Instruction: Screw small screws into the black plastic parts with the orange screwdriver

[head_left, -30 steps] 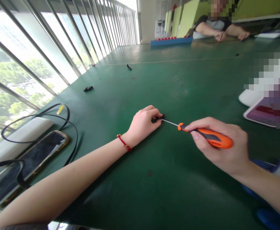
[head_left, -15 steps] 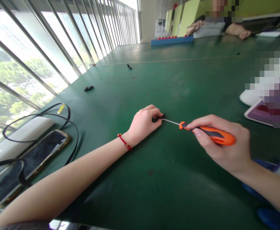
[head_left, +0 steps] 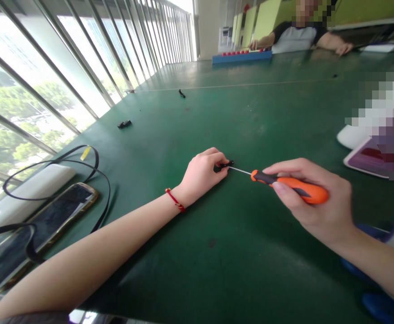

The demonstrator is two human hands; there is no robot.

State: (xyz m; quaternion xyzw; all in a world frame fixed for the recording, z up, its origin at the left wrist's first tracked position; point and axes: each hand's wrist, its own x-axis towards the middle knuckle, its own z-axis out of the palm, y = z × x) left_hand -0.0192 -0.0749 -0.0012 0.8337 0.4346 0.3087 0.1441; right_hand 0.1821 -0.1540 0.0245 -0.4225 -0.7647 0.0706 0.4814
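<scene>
Your screwdriver (head_left: 266, 177) is up at the small black part (head_left: 230, 163).
Your left hand (head_left: 203, 170) pinches the part on the table (head_left: 237, 265); right hand (head_left: 330, 209) grips the handle, at part's 4 o'clock. Phone (head_left: 60, 218): 8 o'clock.

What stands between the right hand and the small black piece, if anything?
Nothing visible but the orange-and-black screwdriver the right hand holds; its thin metal shaft runs to the small black piece pinched by the left hand. Tip contact is unclear.

One head-worn view — facing forward, angled down, near the green table (head_left: 203, 121)
</scene>
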